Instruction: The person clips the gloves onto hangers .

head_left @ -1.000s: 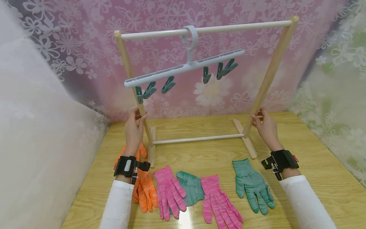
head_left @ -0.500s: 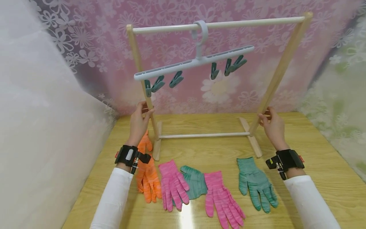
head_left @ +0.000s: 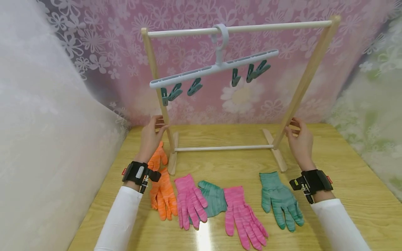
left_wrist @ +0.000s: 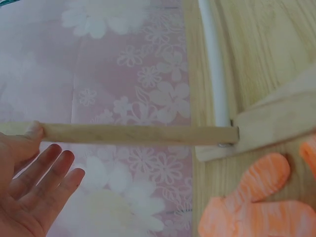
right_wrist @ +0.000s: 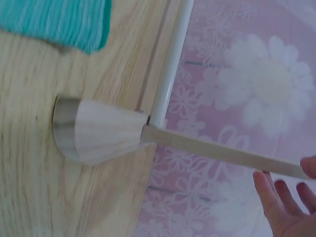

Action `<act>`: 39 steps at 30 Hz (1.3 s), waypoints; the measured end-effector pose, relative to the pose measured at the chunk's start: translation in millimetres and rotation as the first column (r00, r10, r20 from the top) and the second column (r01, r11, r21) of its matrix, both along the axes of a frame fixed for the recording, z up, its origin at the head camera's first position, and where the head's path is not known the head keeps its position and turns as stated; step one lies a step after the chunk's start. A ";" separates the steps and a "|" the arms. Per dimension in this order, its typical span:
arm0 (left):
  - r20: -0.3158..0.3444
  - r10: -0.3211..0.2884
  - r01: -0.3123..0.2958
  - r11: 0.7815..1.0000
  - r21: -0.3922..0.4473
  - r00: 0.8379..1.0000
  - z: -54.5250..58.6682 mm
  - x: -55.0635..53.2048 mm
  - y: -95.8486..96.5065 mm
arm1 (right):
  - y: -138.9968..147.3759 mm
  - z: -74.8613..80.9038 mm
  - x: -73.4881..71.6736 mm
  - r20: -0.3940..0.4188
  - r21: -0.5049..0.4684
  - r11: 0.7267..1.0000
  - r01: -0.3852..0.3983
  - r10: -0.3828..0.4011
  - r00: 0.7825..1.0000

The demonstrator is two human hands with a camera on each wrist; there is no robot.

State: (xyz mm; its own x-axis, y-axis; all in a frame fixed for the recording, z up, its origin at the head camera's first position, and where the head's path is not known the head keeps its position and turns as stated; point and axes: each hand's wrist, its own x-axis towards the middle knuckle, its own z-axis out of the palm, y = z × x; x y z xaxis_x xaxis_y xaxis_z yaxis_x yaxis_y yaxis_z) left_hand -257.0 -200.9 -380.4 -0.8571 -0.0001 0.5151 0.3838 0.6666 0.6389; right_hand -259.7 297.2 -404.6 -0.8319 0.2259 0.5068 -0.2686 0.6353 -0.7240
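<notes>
A drying rack with wooden posts (head_left: 309, 75) and white bars stands on the table in the head view. My left hand (head_left: 152, 134) pinches the lower left post, thumb in front; in the left wrist view three fingers spread below the wood (left_wrist: 143, 134). On the opposite side my right hand (head_left: 299, 139) holds the right post between thumb and fingertips, as the right wrist view shows on the pale post (right_wrist: 222, 149). A light grey hanger (head_left: 185, 75) hooks over the top bar, tilted up to the right. Several dark green clips (head_left: 194, 87) dangle from it.
Knit gloves lie on the table (head_left: 333, 216) in front: orange (head_left: 164, 195) by the left foot, pink (head_left: 190, 204) overlapping green (head_left: 215, 198), another pink (head_left: 242, 216), another green (head_left: 279, 200) at right. A floral curtain (head_left: 188, 111) hangs behind; pale sheets flank both sides.
The head view has shifted, so the rack and gloves appear farther right and slightly higher than a second ago. Both hands stay at the posts; the left has slid slightly lower, its fingers a little looser.
</notes>
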 end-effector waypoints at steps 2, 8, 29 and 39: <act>0.000 0.010 -0.010 1.000 -0.015 1.000 -6.0 4.8 -7.6 | -6.4 -0.4 3.1 -0.006 -0.020 0.999 0.033 -0.034 0.999; -0.027 0.049 -0.050 0.998 -0.040 0.998 -18.2 13.1 -25.9 | -26.3 4.7 11.0 -0.124 -0.080 0.994 0.072 -0.081 0.989; 0.270 0.064 0.046 0.924 -0.380 0.961 -52.6 20.3 -46.6 | -162.2 91.7 42.3 -0.388 0.012 0.913 -0.408 0.381 0.839; 0.380 -0.020 0.225 0.834 -0.504 0.925 -78.7 29.6 -53.7 | -211.4 95.2 44.2 -0.423 0.066 0.841 -0.537 0.511 0.748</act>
State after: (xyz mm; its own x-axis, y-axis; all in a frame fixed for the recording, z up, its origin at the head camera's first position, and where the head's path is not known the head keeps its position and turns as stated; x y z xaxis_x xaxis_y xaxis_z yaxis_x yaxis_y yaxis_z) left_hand -227.3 -254.6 -459.1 -0.9508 0.3009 0.0739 0.3088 0.9006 0.3058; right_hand -215.5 85.8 -309.4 -0.5464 -0.1453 0.8248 -0.8242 0.2683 -0.4987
